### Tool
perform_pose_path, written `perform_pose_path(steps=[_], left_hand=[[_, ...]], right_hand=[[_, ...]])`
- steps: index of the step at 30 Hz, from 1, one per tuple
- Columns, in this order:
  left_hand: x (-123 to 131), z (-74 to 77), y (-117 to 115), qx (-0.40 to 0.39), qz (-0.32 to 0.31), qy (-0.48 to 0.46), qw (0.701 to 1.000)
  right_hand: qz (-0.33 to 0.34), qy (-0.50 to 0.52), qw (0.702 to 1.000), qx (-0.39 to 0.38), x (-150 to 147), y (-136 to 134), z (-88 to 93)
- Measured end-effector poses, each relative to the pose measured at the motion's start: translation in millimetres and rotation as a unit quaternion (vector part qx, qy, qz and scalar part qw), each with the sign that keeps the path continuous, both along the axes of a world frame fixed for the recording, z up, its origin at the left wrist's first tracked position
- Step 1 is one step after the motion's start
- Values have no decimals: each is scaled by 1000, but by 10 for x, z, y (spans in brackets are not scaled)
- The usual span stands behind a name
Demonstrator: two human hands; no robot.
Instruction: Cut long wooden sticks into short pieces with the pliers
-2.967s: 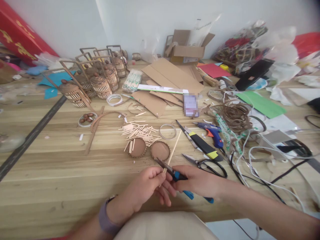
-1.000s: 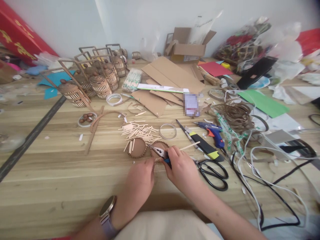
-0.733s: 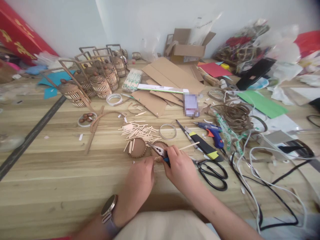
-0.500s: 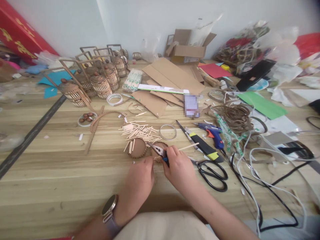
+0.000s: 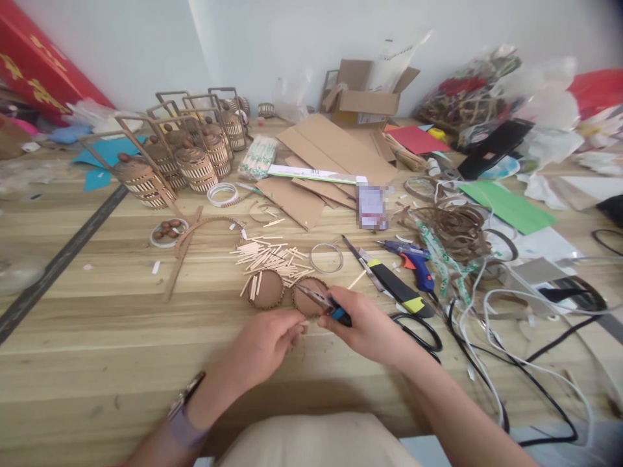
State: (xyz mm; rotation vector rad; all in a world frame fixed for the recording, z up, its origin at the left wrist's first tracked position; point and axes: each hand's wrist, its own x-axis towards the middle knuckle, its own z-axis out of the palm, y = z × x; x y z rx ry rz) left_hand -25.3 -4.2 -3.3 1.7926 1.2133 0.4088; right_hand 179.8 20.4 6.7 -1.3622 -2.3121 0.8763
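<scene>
My right hand (image 5: 367,324) is closed around pliers (image 5: 339,312) with blue and black handles. Their metal jaws point up and left over the right-hand round brown disc (image 5: 309,293), which has a notched rim. A thin wooden stick (image 5: 357,279) juts out past the knuckles of this hand. My left hand (image 5: 270,340) is pinched closed just below the disc, its fingertips close to the other hand; a small pale bit shows there, too small to make out. A second disc (image 5: 266,290) lies to the left with several short sticks on its edge. Loose sticks (image 5: 272,256) lie piled behind both discs.
Black-handled scissors (image 5: 423,334), a utility knife (image 5: 396,285) and a blue glue gun (image 5: 413,256) lie to the right, beside tangled cables (image 5: 496,363). Small bamboo lanterns (image 5: 195,165) stand at the back left. Cardboard sheets (image 5: 335,149) lie at the back.
My right hand has turned and shifted slightly right with the pliers, and the stick beyond it now points more steeply. My left wrist has rolled and moved left and down.
</scene>
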Motion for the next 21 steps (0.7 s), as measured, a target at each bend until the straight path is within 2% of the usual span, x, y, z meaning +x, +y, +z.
perform_pose_path(steps=[2, 4, 7, 11, 14, 18, 21], left_hand=[[-28, 11, 24, -91, 45, -87, 991], [-5, 4, 40, -167, 106, -158, 967], [73, -15, 49, -234, 131, -209, 940], [136, -38, 45, -259, 129, -205, 935], [140, -76, 38, -268, 111, -204, 935], [151, -138, 8, -269, 75, -207, 938], [184, -153, -17, -263, 71, -211, 939]], right_hand=[[25, 42, 998, -27, 69, 13, 56], [34, 69, 996, -34, 75, 1, 84], [38, 91, 994, -45, 12, -38, 71], [18, 97, 995, -20, -58, -65, 1], [32, 86, 996, -11, -56, -62, -29], [52, 61, 996, -49, -42, -60, -15], [54, 62, 993, -83, -64, -68, -5]])
